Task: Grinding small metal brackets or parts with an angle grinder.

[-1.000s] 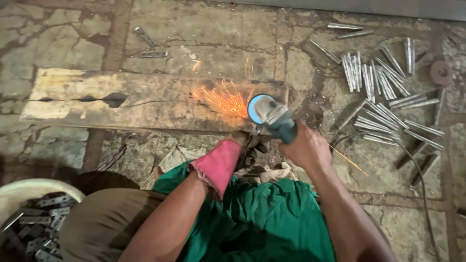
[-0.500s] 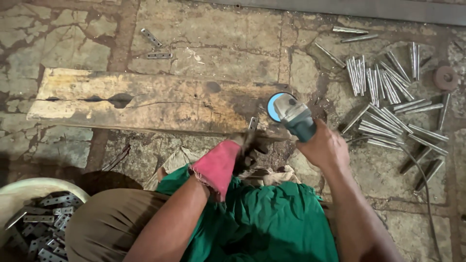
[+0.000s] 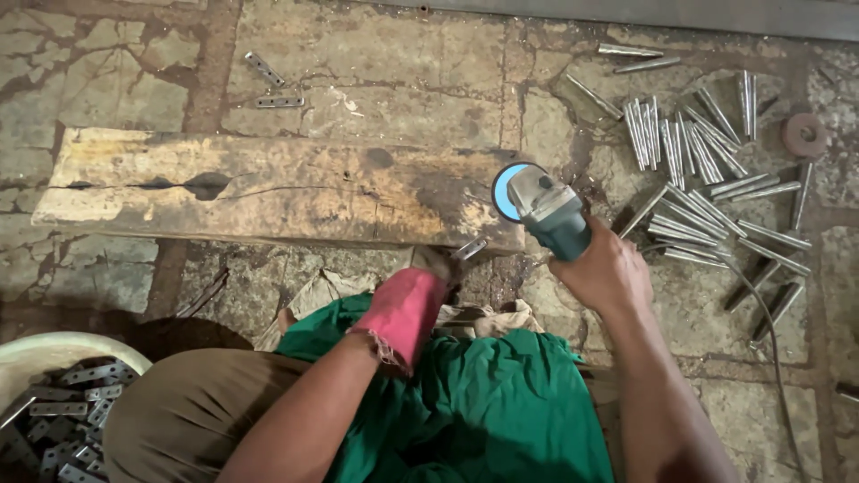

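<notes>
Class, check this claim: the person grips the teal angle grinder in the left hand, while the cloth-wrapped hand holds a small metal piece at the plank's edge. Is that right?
Not quite. In the head view, the angle grinder sits in the right hand; the cloth-wrapped left hand holds the small metal piece at the plank edge.

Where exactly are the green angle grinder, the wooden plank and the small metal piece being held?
Green angle grinder (image 3: pixel 553 217), head view: on its body, behind the blue disc.
Long wooden plank (image 3: pixel 268 192), head view: bare top face.
Small metal piece (image 3: pixel 469 249), head view: on its shiny exposed end.

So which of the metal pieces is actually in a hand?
The short piece pinched by the cloth-wrapped left hand at the plank's edge; the others lie loose on the floor or in the basin.
</notes>
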